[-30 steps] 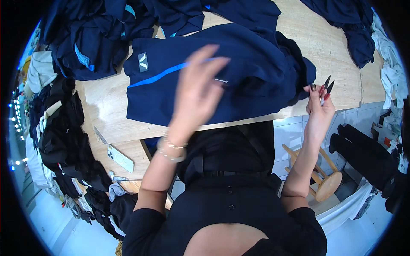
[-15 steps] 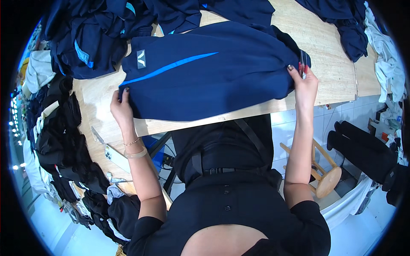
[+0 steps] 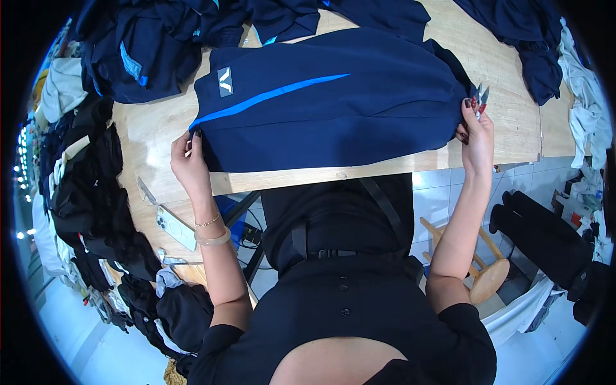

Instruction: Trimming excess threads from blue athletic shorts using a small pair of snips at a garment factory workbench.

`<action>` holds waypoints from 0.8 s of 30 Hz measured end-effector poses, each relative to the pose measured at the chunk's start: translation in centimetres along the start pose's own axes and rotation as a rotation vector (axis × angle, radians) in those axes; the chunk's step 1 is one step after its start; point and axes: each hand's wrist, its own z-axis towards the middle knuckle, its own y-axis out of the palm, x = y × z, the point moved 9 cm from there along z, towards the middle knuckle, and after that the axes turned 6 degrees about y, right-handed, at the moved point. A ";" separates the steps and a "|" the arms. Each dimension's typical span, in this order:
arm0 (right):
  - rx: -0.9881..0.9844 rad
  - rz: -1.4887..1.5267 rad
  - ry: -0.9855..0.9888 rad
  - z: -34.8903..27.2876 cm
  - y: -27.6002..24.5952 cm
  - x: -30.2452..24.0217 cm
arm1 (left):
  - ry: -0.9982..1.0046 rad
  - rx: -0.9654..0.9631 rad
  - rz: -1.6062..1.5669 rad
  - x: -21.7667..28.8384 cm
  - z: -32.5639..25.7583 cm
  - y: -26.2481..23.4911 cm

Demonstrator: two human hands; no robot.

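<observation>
A navy garment (image 3: 333, 106) with a bright blue diagonal stripe and a small white patch lies spread flat on the wooden table (image 3: 507, 128). My left hand (image 3: 188, 160) pinches its lower left corner at the table's near side. My right hand (image 3: 475, 131) grips the garment's right edge and also holds small thread snips (image 3: 480, 96), whose tips point up past my fingers.
Heaps of dark clothes (image 3: 141, 45) cover the table's far left and far right. A phone (image 3: 176, 228) lies on a lower side table, with black garments (image 3: 83, 205) piled along the left. A wooden stool (image 3: 484, 273) stands on the tiled floor at right.
My left hand came down from above the garment to its lower left corner. My right hand moved from the air onto the right edge. The garment now lies smoother and wider.
</observation>
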 end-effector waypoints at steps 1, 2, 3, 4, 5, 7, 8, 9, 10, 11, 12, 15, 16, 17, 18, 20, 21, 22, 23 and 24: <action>-0.002 -0.001 0.006 -0.1 0.2 -0.1 | -0.004 -0.002 0.005 0.2 -0.1 -0.1; 0.044 -0.070 -0.007 -0.3 0.1 -0.5 | 0.003 -0.003 0.053 0.5 0.0 -0.1; 0.090 -0.139 -0.020 -0.5 0.0 -0.7 | 0.009 -0.004 0.101 0.8 0.0 0.0; 0.117 -0.169 -0.028 -0.5 0.0 -0.7 | 0.008 -0.006 0.103 1.2 -0.2 0.2; 0.117 -0.169 -0.027 -0.5 0.1 -0.8 | 0.023 0.004 0.115 1.9 -0.3 0.4; 0.135 -0.178 -0.034 -0.4 0.0 -0.9 | 0.038 0.015 0.128 2.2 -0.3 0.5; 0.135 -0.178 -0.035 -0.4 0.1 -0.9 | -0.056 -0.038 0.129 1.3 -0.2 1.0; 0.144 -0.178 -0.039 -0.3 0.0 -0.9 | -0.150 -0.091 0.129 0.6 -0.4 1.4; 0.154 -0.179 -0.044 -0.3 0.0 -0.9 | 0.058 0.047 0.232 2.7 -0.4 0.7; 0.156 -0.181 -0.044 -0.2 0.1 -0.9 | 0.265 0.183 0.333 5.5 -1.3 0.4; 0.174 -0.194 -0.044 -0.2 0.1 -0.9 | 0.302 0.189 0.281 7.2 -1.8 0.9; 0.176 -0.260 -0.054 0.7 -0.5 -0.6 | 0.566 -0.137 -0.049 15.3 -4.8 5.9; 0.162 -0.310 -0.064 1.2 -0.5 -0.6 | 0.668 -0.258 -0.113 18.0 -6.5 8.1; 0.160 -0.312 -0.066 1.3 -0.2 -0.7 | 0.701 -0.372 -0.212 19.6 -7.8 10.3; 0.293 -0.670 -0.267 0.8 0.3 -2.8 | 0.735 -0.421 -0.299 20.5 -8.5 12.4; 0.472 -1.184 -0.293 -1.4 3.1 -5.5 | 0.766 -0.429 -0.287 20.7 -8.9 15.9; 0.541 -0.985 -0.478 -2.9 3.3 -7.0 | 0.768 -0.425 -0.287 20.6 -8.9 16.7; 0.600 -0.775 -0.655 -4.6 3.2 -8.2 | 0.743 -0.434 -0.266 20.3 -8.9 17.5; 0.467 -0.518 -0.723 -5.9 4.4 -9.2 | 0.717 -0.450 -0.251 20.0 -8.8 18.2; 0.232 -0.311 -0.634 -6.2 6.4 -8.8 | 0.728 -0.451 -0.247 20.0 -8.8 18.4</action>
